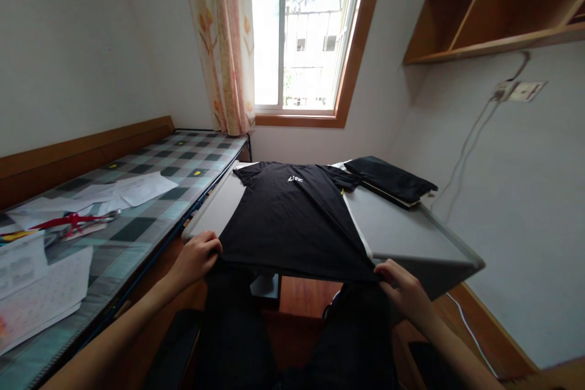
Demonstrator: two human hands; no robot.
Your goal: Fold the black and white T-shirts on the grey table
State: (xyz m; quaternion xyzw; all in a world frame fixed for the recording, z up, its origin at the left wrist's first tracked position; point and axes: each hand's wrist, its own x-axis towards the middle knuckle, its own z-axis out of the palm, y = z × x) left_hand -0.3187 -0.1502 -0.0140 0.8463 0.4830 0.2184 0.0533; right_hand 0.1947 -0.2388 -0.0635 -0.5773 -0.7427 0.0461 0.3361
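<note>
A black T-shirt [297,219] with small white print near its collar lies spread over a light grey table, its sleeves at the far side. Its hem hangs just past the near edge, stretched between my hands. My left hand [201,254] pinches the left hem corner. At the right hem corner, my right hand [402,285] has its fingers closed on the fabric. Something white shows under the shirt's right side.
The table [411,231] bears a folded black item [388,180] at its back right. Left of it stands a bed [137,225] with a checked cover, papers [141,187] and a red-handled tool. A wooden shelf [503,6] hangs upper right. Cables run down the right wall.
</note>
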